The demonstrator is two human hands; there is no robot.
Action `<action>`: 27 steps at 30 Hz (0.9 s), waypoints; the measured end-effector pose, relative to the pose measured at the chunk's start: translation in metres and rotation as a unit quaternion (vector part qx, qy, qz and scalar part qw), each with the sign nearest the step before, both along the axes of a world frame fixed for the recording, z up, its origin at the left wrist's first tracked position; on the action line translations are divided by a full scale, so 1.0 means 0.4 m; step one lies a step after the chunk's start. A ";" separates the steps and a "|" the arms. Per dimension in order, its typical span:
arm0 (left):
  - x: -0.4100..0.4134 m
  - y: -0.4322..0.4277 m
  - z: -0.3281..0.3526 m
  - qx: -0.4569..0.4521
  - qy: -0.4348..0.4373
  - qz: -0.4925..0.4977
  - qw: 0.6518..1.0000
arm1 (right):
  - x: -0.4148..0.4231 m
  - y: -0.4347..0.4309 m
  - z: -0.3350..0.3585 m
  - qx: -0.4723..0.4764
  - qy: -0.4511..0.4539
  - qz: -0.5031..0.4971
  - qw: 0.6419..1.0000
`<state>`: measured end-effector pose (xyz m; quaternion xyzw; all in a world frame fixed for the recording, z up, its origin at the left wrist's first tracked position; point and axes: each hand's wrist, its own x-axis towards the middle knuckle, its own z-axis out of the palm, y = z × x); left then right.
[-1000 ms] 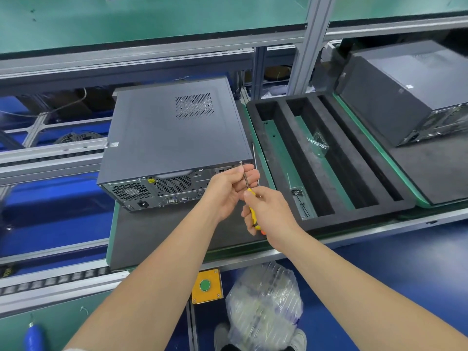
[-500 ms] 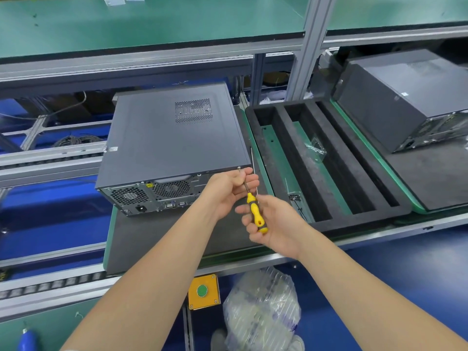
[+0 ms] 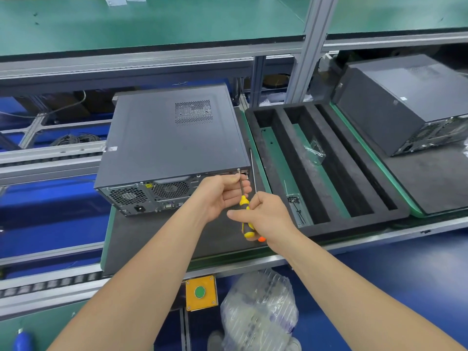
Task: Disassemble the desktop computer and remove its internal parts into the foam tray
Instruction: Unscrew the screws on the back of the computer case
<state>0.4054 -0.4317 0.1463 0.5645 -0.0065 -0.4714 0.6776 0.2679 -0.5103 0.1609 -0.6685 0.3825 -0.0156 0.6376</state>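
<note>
A dark grey desktop computer (image 3: 164, 143) lies on its side on a black mat, its rear panel with fans and ports facing me. My right hand (image 3: 266, 219) grips the yellow-and-black handle of a screwdriver (image 3: 245, 211). Its tip sits on a screw (image 3: 238, 170) at the upper right corner of the rear panel. My left hand (image 3: 222, 193) is curled around the metal shaft just below the tip. To the right lies the black foam tray (image 3: 278, 158) with long slots; a small clear bag (image 3: 314, 150) and some small dark parts (image 3: 293, 200) lie in them.
A second dark computer case (image 3: 405, 105) rests on a mat at the far right. A yellow box with a green button (image 3: 200, 292) and a bubble-wrap bundle (image 3: 258, 312) sit below the conveyor's front rail. A green shelf (image 3: 152, 24) and aluminium posts rise behind.
My right hand opened on the handle half a second ago and has closed around it again lower down. My left hand stays on the shaft. The view shifted slightly.
</note>
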 end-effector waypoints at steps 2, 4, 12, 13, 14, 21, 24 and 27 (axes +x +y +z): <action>-0.004 0.002 0.003 0.015 -0.021 -0.006 1.000 | 0.005 0.003 -0.007 -0.086 0.031 -0.002 0.996; -0.009 -0.005 0.006 0.019 -0.029 0.008 0.999 | 0.007 -0.001 -0.012 -0.078 0.031 0.004 0.996; -0.012 -0.022 0.015 0.016 -0.011 0.015 1.000 | -0.027 -0.058 -0.010 0.302 -0.004 0.076 0.950; -0.014 -0.023 0.018 0.010 -0.004 0.011 1.000 | -0.038 -0.066 -0.011 0.341 -0.019 0.086 0.936; -0.017 -0.024 0.023 0.003 0.006 0.008 1.000 | -0.047 -0.072 -0.012 0.363 -0.033 0.091 0.927; -0.020 -0.014 0.029 -0.061 0.061 -0.001 0.996 | -0.043 -0.080 -0.009 0.305 -0.065 0.103 0.944; -0.014 -0.007 0.028 -0.058 0.058 -0.001 0.997 | -0.033 -0.072 -0.008 0.257 -0.056 0.096 0.960; -0.006 -0.003 0.025 -0.019 0.047 0.023 0.998 | -0.019 -0.062 -0.009 0.197 -0.043 0.081 0.976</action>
